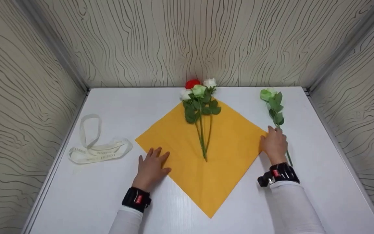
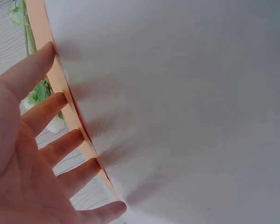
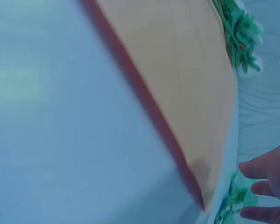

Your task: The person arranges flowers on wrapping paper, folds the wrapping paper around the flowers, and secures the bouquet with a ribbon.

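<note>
A square orange-yellow sheet of wrapping paper (image 1: 232, 143) lies cornerwise on the table. On its upper half rest a red rose (image 1: 192, 83), a light green rose (image 1: 199, 90) and two white roses (image 1: 210, 82), stems pointing toward the person. My left hand (image 1: 151, 169) has its fingers spread at the paper's lower left edge; in the left wrist view the fingertips (image 2: 60, 97) are right at that edge. My right hand (image 1: 274, 145) is by the paper's right corner, overlapping the stem of a separate green rose (image 1: 268, 94). Its fingers look extended in the right wrist view.
A loosely looped cream ribbon (image 1: 101, 152) with printed lettering lies left of the paper. The white table (image 1: 76, 195) is enclosed at the back and both sides by panels (image 1: 187, 42) with a wood-grain pattern; the rose heads lie near the back panel.
</note>
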### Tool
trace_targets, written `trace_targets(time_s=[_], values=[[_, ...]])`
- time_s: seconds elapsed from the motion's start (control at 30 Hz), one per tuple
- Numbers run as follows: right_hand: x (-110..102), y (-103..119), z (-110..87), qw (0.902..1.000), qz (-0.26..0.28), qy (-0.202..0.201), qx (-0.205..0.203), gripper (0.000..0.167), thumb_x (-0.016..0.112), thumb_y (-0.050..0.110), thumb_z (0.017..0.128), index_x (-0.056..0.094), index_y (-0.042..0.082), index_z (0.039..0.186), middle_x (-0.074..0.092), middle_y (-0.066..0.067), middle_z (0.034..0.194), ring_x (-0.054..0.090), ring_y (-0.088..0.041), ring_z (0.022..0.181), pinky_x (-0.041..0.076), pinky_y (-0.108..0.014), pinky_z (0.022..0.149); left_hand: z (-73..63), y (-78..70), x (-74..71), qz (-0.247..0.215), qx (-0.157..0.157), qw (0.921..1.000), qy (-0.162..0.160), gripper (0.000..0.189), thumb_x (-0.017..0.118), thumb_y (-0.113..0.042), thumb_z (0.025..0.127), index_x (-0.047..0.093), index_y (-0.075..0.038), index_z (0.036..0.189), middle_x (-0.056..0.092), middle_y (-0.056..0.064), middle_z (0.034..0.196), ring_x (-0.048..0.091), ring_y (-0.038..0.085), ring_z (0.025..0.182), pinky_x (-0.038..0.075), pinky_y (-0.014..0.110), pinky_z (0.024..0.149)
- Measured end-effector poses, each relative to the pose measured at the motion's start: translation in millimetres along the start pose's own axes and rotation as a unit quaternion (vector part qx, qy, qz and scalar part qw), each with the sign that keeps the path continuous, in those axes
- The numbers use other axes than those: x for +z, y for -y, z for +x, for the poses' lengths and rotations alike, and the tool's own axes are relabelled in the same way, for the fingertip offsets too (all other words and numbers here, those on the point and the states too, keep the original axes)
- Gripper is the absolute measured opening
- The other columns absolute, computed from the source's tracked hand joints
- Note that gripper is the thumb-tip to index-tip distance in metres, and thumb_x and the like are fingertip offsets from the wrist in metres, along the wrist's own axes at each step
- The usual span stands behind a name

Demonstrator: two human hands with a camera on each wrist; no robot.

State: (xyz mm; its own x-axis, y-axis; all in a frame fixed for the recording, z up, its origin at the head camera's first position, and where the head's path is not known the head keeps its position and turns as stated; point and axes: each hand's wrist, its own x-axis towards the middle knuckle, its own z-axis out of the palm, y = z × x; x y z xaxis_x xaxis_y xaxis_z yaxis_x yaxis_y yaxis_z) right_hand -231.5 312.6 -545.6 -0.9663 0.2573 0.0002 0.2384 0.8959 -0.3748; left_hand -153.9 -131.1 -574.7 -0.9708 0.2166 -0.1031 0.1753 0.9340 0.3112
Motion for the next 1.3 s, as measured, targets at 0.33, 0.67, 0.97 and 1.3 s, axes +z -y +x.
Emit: trace_targets(time_s=[0.33,0.67,0.97,1.3], values=[[-18.0,-57.1,-11.8,0.9952,0.008,0.056,0.079,0.056,0.045,0.022,0.087,0.030,-0.008,0.132,0.032,-0.036,0.121,0.038,-0.051,0.103,0.037,-0.058,0.075,-0.9,-0.4,-1.2,-0.002,0.003,1.0000,-0.002,0.059,0.062,-0.048,0.076,0.046,-0.029,0.130,0.033,0.007,0.139,0.019,0.033,0.129,0.013,0.067,0.091],[-24.5,-67.8,-24.8,0.9944,-0.023,0.063,0.082,0.025,0.047,0.015,0.086,0.056,-0.009,0.088,0.049,-0.025,0.082,0.052,-0.039,0.073,0.039,-0.040,0.045,-1.0,-0.7,-1.1,-0.006,-0.001,1.0000,0.000,0.059,0.063,-0.048,0.076,0.046,-0.029,0.130,0.033,0.007,0.139,0.019,0.033,0.130,0.012,0.067,0.092],[-24.7,-65.6,-23.9,0.9917,-0.028,0.081,0.096,0.020,0.042,0.006,0.084,0.058,-0.006,0.087,0.057,-0.026,0.080,0.056,-0.040,0.069,0.038,-0.041,0.043,-0.5,-0.5,-1.1,-0.013,-0.002,0.9999,0.002,0.059,0.062,-0.048,0.076,0.046,-0.029,0.130,0.032,0.007,0.140,0.018,0.033,0.130,0.011,0.067,0.092],[-20.0,-68.9,-23.5,0.9936,-0.020,0.065,0.090,0.017,0.044,0.005,0.081,0.059,-0.003,0.079,0.057,-0.022,0.072,0.055,-0.036,0.062,0.036,-0.040,0.040,0.2,0.9,0.4,0.012,0.008,0.9999,0.000,0.059,0.061,-0.048,0.077,0.045,-0.029,0.131,0.034,0.007,0.138,0.022,0.033,0.128,0.015,0.067,0.091]])
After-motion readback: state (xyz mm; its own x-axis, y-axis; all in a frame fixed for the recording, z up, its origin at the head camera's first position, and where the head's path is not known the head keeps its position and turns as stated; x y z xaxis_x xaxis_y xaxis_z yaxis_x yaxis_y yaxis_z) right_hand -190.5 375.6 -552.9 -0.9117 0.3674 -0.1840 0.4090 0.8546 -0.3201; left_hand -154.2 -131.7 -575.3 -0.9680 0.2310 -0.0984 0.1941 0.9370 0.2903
